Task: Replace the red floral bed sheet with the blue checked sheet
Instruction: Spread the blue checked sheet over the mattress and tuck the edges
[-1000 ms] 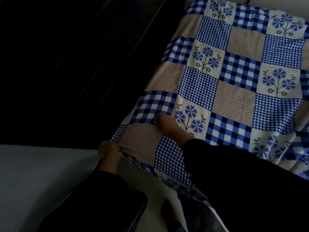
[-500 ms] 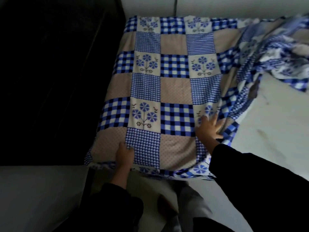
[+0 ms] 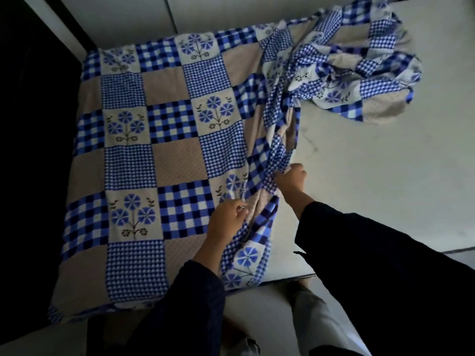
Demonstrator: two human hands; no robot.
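While the blue checked sheet [image 3: 164,160] is laid flat over the left part of the mattress [image 3: 372,176], its right part is gathered into a twisted ridge. The ridge runs from the near edge toward the far right and ends in a crumpled heap [image 3: 359,73] on the bare pale mattress. About midway along it, the ridge is gripped by the right hand [image 3: 291,177], whose fingers are curled round the bunched cloth. Nearer the front edge, just left of the ridge, a fold of the same cloth is pinched by the left hand [image 3: 226,219], with fingers and thumb drawn closed upon it. A small bright spot on one finger may be a ring, though this is left unclear by the dim light. The two hands are held near each other but apart, with gathered cloth between them. Both forearms are covered by dark sleeves [image 3: 385,265]. A flowered patch of the sheet is draped over the near edge below the left hand.
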